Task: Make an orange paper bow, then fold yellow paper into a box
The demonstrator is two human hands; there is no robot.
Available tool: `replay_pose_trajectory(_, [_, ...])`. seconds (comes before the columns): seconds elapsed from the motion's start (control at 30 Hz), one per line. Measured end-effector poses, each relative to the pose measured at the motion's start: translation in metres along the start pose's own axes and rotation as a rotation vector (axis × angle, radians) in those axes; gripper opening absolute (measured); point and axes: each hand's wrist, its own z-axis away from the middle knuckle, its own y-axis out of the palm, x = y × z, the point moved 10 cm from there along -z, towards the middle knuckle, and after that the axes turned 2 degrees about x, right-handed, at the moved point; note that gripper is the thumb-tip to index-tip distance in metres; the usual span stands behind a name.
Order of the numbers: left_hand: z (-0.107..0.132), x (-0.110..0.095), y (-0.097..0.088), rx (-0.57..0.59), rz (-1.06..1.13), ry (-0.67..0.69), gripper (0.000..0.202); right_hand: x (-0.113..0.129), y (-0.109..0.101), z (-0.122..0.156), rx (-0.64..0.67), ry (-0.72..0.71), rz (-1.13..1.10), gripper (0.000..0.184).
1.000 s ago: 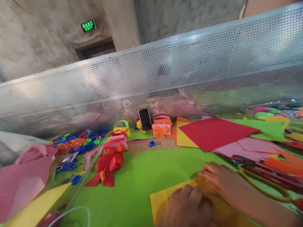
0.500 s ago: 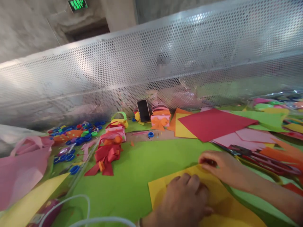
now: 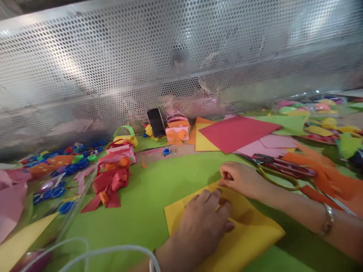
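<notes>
A yellow sheet of paper lies in front of me on green sheeting, its right side bent over in a loose, rounded fold. My left hand rests palm down on this sheet, with bent fingers spread and touching its surface. At the far edge of the same sheet, my right hand is closed, thumb and index finger pinching the paper. Part of the sheet is hidden under my left hand. Just right of my right hand lie scissors with yellow handles and a red-handled tool.
Red paper tops a stack at the back. Small paper bags with bows, one pink and orange, stand near a phone. Blue-handled scissors lie left. A white cable loops in front. A perforated metal panel borders the back.
The view has tilted down and turned right. Both hands stay on the yellow paper; its right side now shows a fuller rounded bend. The left fingers have spread a little.
</notes>
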Motion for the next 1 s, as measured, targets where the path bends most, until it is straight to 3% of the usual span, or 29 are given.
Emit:
replay_pose_trajectory(0.1, [0.0, -0.001, 0.0, -0.005, -0.013, 0.015, 0.033, -0.013, 0.0, -0.004, 0.042, 0.086, 0.027, 0.029])
replay_pose_trajectory(0.33, [0.003, 0.002, 0.001, -0.028, -0.024, 0.002, 0.045, -0.019, -0.001, -0.007, 0.078, 0.118, 0.067, 0.026])
replay_pose_trajectory(0.57, [0.001, 0.004, 0.003, -0.011, -0.031, 0.002, 0.048, -0.024, 0.017, -0.008, 0.225, 0.129, 0.067, 0.026])
replay_pose_trajectory(0.8, [0.0, 0.002, 0.004, 0.02, -0.022, 0.026, 0.049, -0.025, 0.023, -0.009, 0.24, 0.122, 0.084, 0.025])
replay_pose_trajectory(1.0, [-0.001, 0.002, 0.004, -0.004, -0.067, 0.036, 0.05, -0.018, 0.008, -0.015, 0.162, 0.086, 0.085, 0.024])
